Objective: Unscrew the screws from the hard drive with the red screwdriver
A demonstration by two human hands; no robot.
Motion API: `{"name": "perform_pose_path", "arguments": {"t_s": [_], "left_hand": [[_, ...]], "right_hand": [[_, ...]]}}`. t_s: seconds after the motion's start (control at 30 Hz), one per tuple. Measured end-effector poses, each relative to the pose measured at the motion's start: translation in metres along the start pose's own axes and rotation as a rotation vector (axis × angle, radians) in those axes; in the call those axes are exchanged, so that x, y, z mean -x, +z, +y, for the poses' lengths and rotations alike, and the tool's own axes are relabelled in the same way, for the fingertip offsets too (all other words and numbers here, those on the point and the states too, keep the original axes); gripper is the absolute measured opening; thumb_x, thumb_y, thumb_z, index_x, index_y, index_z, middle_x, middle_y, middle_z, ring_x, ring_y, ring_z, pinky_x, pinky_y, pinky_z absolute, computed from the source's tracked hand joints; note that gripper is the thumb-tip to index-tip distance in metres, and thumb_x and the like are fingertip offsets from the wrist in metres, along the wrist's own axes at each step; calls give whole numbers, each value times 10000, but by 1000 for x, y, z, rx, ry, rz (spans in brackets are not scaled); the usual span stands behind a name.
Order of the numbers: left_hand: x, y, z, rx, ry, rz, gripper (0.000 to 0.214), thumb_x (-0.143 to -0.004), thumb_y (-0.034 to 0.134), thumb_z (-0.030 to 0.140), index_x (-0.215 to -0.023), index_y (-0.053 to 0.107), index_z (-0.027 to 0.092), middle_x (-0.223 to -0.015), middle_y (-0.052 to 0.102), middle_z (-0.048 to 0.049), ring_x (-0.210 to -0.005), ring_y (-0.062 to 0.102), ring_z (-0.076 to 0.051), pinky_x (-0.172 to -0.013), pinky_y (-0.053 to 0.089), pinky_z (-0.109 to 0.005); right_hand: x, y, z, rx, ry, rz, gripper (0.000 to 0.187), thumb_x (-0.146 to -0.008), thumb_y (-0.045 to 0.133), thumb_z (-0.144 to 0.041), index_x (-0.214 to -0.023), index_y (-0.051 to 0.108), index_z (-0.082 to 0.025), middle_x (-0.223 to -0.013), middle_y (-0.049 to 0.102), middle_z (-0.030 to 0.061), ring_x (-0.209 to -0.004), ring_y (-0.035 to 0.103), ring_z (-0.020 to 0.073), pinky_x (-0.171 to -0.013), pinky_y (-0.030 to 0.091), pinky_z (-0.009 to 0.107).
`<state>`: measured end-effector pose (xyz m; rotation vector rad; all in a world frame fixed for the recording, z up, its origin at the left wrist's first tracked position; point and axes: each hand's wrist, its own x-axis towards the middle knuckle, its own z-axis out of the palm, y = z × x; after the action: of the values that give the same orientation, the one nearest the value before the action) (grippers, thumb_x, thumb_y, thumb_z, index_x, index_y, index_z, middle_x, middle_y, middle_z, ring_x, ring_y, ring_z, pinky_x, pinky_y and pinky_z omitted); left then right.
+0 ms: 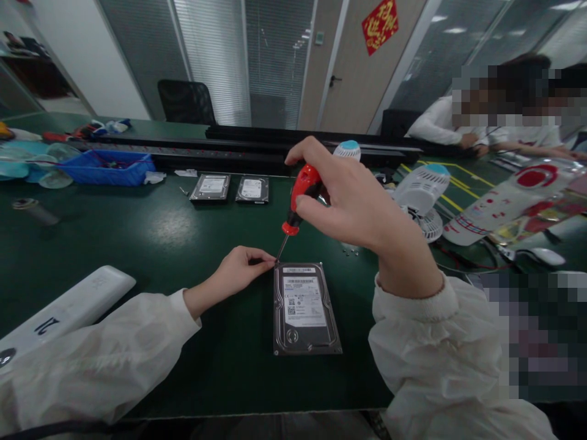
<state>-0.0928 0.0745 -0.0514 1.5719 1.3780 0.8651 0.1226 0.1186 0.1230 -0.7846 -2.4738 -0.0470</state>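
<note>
A hard drive (pixel 305 308) lies label side up on the green table in front of me. My right hand (pixel 342 195) grips a red and black screwdriver (pixel 302 192) from above, its shaft slanting down to the drive's far left corner. At that same corner my left hand (pixel 241 269) has thumb and forefinger pinched together beside the screwdriver tip. Whatever the pinch holds, if anything, is too small to make out. Several small screws (pixel 351 252) lie on the table to the right, beyond the drive.
Two more hard drives (pixel 211 187) lie farther back. A blue bin (pixel 110 168) stands at the back left, and a long white device (pixel 73 305) rests at the left. White fans (pixel 422 189) and a large printed bottle (pixel 499 201) are at the right. Other people sit at the far right.
</note>
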Motion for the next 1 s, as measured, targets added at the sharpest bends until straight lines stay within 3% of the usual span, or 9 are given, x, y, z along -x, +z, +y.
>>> {"name": "perform_pose_path", "arguments": {"t_s": [0.13,0.3,0.47,0.67,0.83,1.0], "left_hand": [[-1,0,-4,4,14,-6,250,-889,699,419,-1010,842,254,-1063,831,-43,-1029,757,-278,-974,554,-429],[-1,0,-6,6,33,-16,271,-897,694,445,-1031,841,261,-1066,830,-41,-1027,754,-275,-967,552,-429],[0,0,-3,-5,25,-7,261,-889,694,428,-1016,842,255,-1050,831,-42,-1019,756,-275,-966,552,-428],[0,0,0,-7,22,-14,257,-890,686,419,-1012,842,255,-1044,832,-40,-1020,758,-277,-967,555,-429],[1,0,-1,-7,26,-17,258,-898,680,412,-1024,840,254,-1048,830,-42,-1017,757,-272,-956,558,-423],[1,-2,2,-8,39,-30,238,-894,687,397,-1007,840,255,-1036,830,-37,-1008,756,-270,-953,553,-421]], "right_hand": [[0,-1,-1,22,60,27,272,-976,532,-446,-1132,570,-227,-767,572,9,-672,488,178,-693,340,341],[0,-3,-3,-14,34,-3,322,-901,539,-281,-1213,570,-204,-896,621,44,-753,520,200,-719,351,352],[-2,0,-2,-8,62,14,316,-973,540,-454,-1175,593,-216,-800,603,18,-719,523,195,-712,363,344],[-1,1,0,-43,4,2,306,-933,540,-286,-1229,561,-215,-929,651,40,-756,548,195,-709,360,347],[-2,0,1,-23,36,7,301,-979,561,-450,-1196,561,-242,-867,642,30,-724,535,207,-728,388,357],[-3,1,3,-6,44,-7,310,-967,591,-438,-1196,557,-233,-976,647,56,-779,567,223,-761,407,373]]}}
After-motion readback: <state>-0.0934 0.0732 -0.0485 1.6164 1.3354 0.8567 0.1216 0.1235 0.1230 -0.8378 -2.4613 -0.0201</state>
